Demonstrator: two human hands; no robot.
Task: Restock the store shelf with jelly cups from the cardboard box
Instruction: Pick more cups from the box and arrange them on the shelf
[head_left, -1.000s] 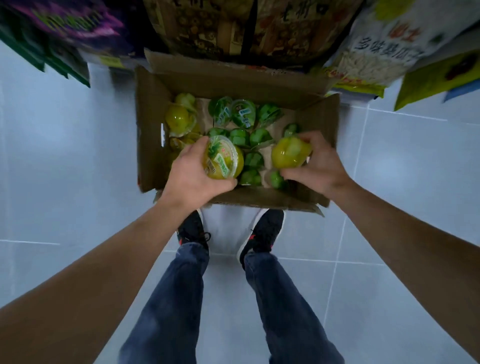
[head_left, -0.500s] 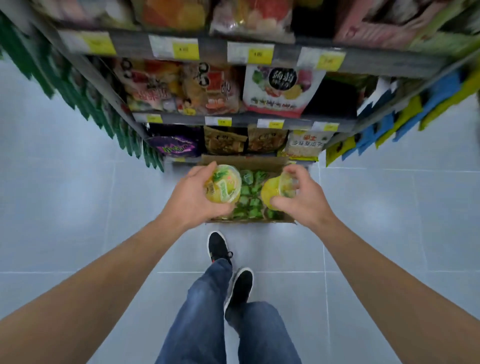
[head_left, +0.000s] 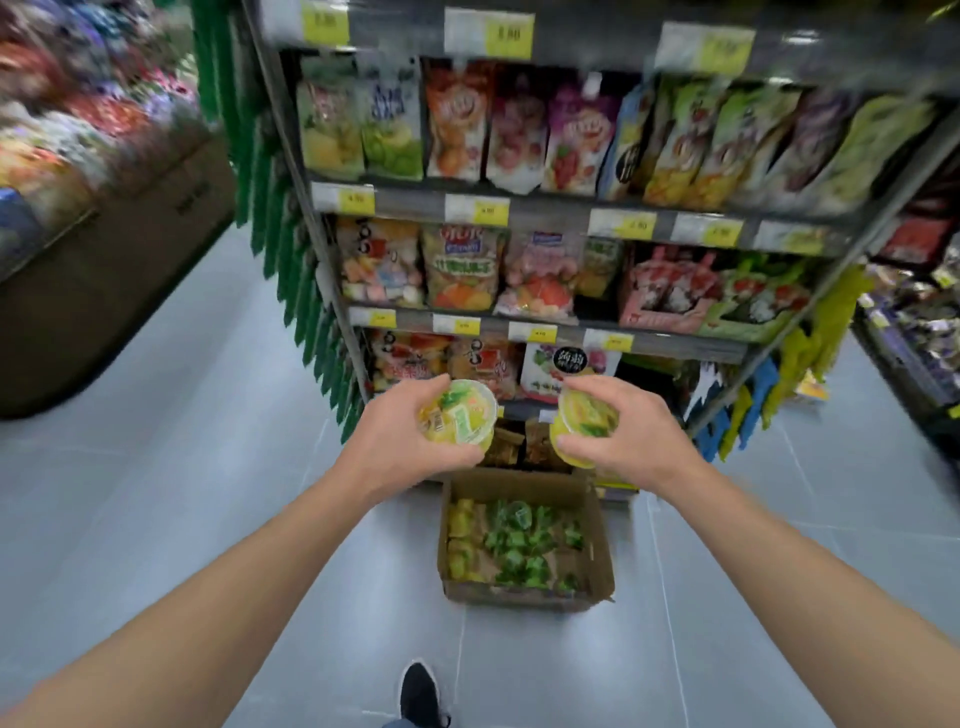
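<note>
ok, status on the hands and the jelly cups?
Left hand grips one yellow jelly cup; right hand grips another. Both above cardboard box, facing shelf. Nothing in the way.

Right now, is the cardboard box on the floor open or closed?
Open. The cardboard box has its flaps spread, and green and yellow jelly cups show inside.

Bare, sleeveless forearms; one black shoe (head_left: 422, 696) with white sole.

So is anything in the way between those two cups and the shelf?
Nothing visible. Each hand, left and right, holds a cup in open air before the shelf. The box sits below on the floor.
</note>
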